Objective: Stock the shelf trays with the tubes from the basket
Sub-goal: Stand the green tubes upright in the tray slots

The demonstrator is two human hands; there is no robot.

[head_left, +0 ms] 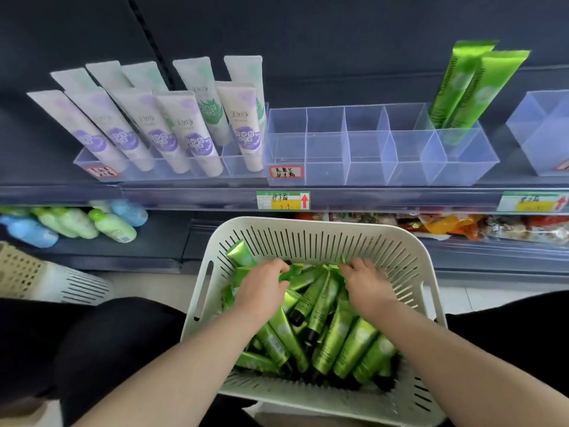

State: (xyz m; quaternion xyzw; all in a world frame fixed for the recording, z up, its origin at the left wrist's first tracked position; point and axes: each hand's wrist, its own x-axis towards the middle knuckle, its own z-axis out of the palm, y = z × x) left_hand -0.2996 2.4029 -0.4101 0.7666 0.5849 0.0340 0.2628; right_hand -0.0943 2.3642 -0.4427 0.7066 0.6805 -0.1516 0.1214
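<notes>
Both of our hands are down in the white slotted basket (311,224), at its far end, on top of the heap of green tubes (326,300). The left hand (264,286) has its fingers curled over the tubes near the far left corner. The right hand (368,283) has its fingers bent down into the pile just beside a crimped end that sticks up. Each seems to be closing on a tube, though we cannot tell which one or how firmly.

What matters next is where the target sits. The clear divided tray (326,177) stands on the shelf (184,195), above and beyond the basket's far rim, so any tube has to travel up and away from us. Most of its compartments hold nothing, and these lie roughly straight ahead of the two hands. The two upright green tubes (462,87) occupy a far-right compartment, on the right hand's side, so we judge that hand the nearer one for filling on from there and the left hand better placed for the left compartments.

In the basket most tubes lie flat, their long axes running roughly near to far. The stocked pair stands on end, crimped end up, leaning back. So each tube will probably need tipping upright, cap down, before it drops into a cell.
</notes>
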